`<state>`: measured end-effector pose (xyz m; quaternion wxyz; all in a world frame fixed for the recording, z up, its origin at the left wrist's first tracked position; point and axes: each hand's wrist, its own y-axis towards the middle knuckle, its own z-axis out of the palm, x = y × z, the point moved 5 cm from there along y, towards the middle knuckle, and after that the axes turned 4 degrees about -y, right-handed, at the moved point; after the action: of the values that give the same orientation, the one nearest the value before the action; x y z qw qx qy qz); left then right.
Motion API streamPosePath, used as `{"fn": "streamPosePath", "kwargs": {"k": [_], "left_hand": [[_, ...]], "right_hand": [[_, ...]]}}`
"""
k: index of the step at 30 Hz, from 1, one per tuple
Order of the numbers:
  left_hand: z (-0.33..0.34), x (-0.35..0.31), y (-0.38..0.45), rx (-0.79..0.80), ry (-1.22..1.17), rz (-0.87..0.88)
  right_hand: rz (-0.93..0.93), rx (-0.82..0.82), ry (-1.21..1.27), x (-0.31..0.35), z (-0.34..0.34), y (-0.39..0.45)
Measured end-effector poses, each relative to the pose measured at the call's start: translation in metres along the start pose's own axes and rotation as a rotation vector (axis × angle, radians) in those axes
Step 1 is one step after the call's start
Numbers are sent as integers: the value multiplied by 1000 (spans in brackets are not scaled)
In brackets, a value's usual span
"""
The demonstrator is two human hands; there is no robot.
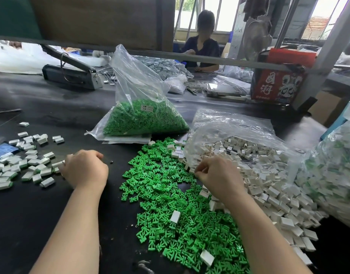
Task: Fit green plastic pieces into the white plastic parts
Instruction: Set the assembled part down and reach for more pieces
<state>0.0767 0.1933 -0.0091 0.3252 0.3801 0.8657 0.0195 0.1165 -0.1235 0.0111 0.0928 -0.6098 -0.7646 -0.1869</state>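
Note:
A wide heap of loose green plastic pieces point(170, 204) covers the black table in front of me. To its right lies a pile of white plastic parts point(269, 186) spilling from a clear bag. My right hand point(215, 173) is over the pile's left edge, fingers curled, pinching a white part at its fingertips. My left hand point(85, 169) rests at the right edge of a spread of fitted white parts with green inserts point(28, 167), fingers curled; what it holds is hidden.
A clear bag of green pieces point(142, 117) stands behind the heap. Another bag of fitted parts point(334, 175) sits far right. A grey sealing machine point(71, 74) and a red box point(277, 82) are at the back, where another person sits working.

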Motion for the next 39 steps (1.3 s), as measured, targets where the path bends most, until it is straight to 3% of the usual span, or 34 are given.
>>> {"fn": "streamPosePath", "kwargs": {"k": [4,8,16,21,25,29,33,37,39], "left_hand": [[-4,-40,-11,2,-94,203],[3,-87,-35,176,-279,348],[47,-125,-79,674,-451,377],[59,-123,-87,749,-347,428],[63,-125,-95,772,-328,469],[64,-131,-99,765,-467,437],[60,-132,-97,857,-864,236],[53,-122,-83,829,-1105,23],[49,-119,-77,861,-1252,-108]], "right_hand": [[-31,-55,-248,1,9,2],[-66,-54,-301,0,17,2],[-51,-84,-326,0,17,1],[-26,51,-320,2,23,1],[-36,-7,-258,5,20,1],[-111,-118,-135,10,13,-2],[-192,-234,78,16,-1,-2],[-134,-240,386,14,-8,-3],[-81,-127,379,10,-3,0]]}}
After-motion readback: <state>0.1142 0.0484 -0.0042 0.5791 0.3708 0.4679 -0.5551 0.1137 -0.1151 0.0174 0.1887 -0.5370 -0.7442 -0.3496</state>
